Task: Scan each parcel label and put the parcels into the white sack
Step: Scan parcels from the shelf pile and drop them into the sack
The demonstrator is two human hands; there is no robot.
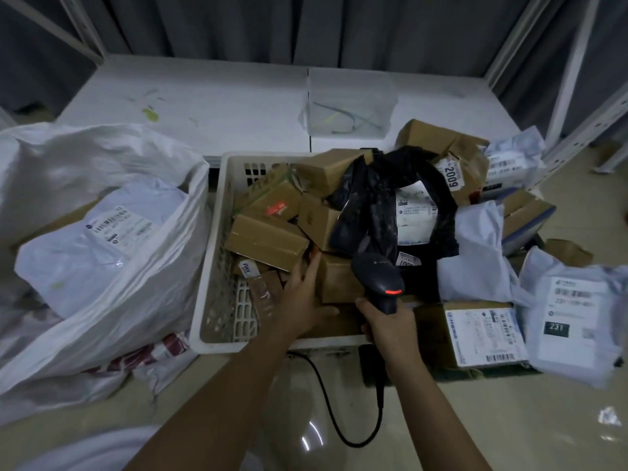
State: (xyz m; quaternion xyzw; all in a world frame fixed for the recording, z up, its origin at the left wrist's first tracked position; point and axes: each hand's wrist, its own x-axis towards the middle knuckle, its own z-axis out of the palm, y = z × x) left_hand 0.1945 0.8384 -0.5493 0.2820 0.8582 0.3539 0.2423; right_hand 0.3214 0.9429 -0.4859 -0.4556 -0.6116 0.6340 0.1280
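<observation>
1. Nearest me, bare glossy floor point(238, 396) lies open between my forearms, crossed only by the scanner's black cable point(334, 426) looping under my right wrist.
2. My right hand point(384, 326) is wrapped around the handle of the black scanner point(379, 277), its head raised over the crate's near edge and its red light lit.
3. My left hand point(304, 300) is inside the white crate point(217, 300), fingers out straight and flat against the side of a brown box point(339, 283); it grips nothing.
4. The crate's near-left corner shows bare lattice floor, the one free pocket inside it. The rest is heaped with cardboard parcels, and a black poly bag point(384, 205) with a white label lies draped over the top.
5. On the right, parcels spill past the crate's rim onto the floor: a labelled carton point(482, 338) just beside my right hand, a grey mailer point(577, 321) marked 231 touching it, more mailers behind them.
6. On the left, the white sack point(112, 300) stands just beside the crate wall, its mouth gaping toward me with a grey labelled mailer point(102, 239) already lying inside.
7. Behind everything, a white table point(204, 103) runs edge to edge, mostly bare, with a clear plastic tub point(350, 100) on it near the crate's far rim.
8. Dark curtains point(306, 25) and white shelving posts close off the back.
</observation>
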